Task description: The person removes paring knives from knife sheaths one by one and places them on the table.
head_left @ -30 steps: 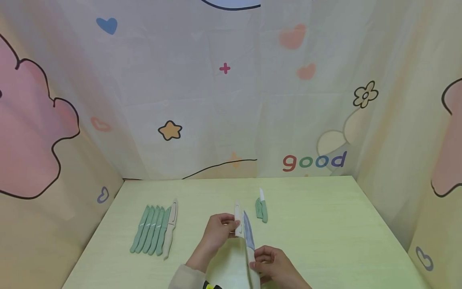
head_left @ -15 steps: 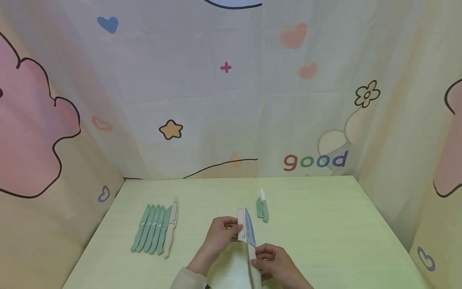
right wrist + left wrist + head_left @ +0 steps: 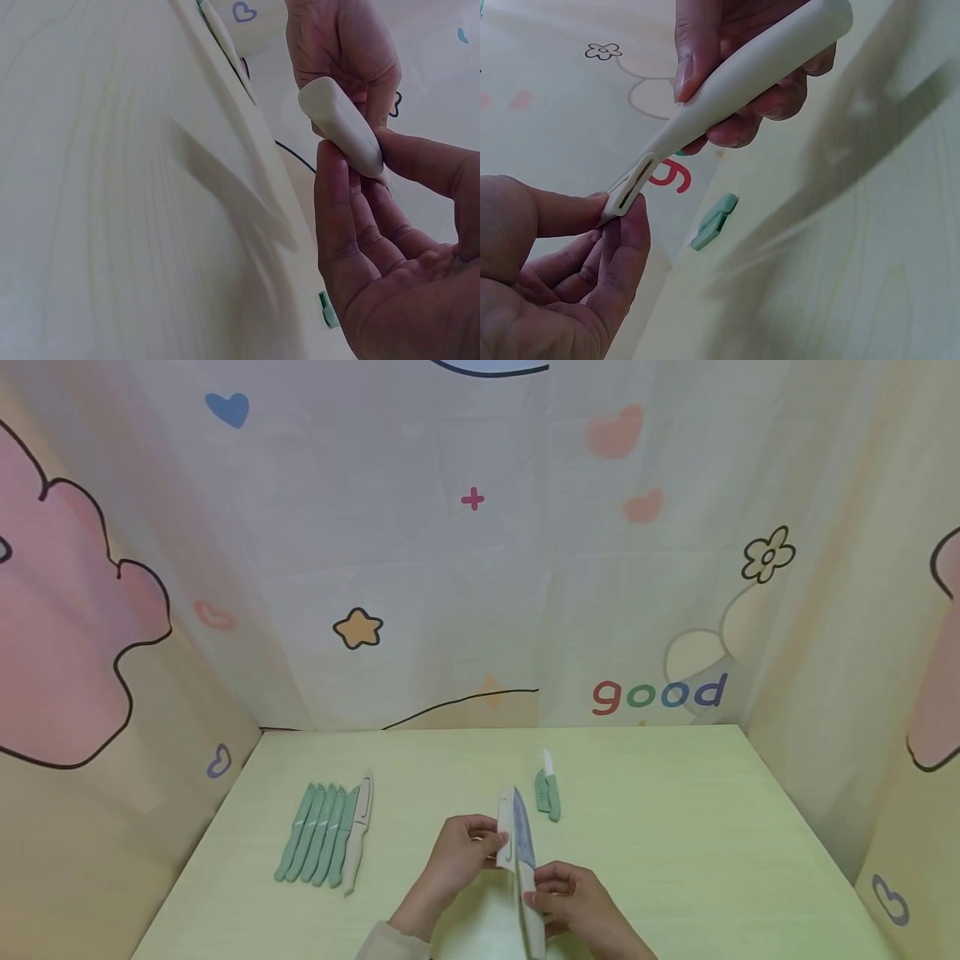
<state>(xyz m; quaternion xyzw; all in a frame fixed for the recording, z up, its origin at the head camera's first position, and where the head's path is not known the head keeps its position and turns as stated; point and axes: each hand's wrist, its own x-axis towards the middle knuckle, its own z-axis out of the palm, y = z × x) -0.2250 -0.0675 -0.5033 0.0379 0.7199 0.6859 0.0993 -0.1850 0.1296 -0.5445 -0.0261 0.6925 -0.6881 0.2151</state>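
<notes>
My right hand holds a knife by its cream handle, thumb on one side and fingers on the other. The grey blade points away from me, bare in the head view. My left hand pinches a white blade sheath between thumb and fingers. Sheath and blade run side by side, very close together; whether they touch I cannot tell. In the left wrist view the sheath's open slot faces the camera. Both things are held above the table.
To the left lie several green knives in a row, with a cream sheathed knife at their right end. Beyond my hands rests a small green knife, blade bare, beside its green sheath. A printed curtain backs the table.
The left hand with the sheath has shifted slightly right and nearer to me, closing the gap to the blade. The right hand still holds the knife, almost in place.
</notes>
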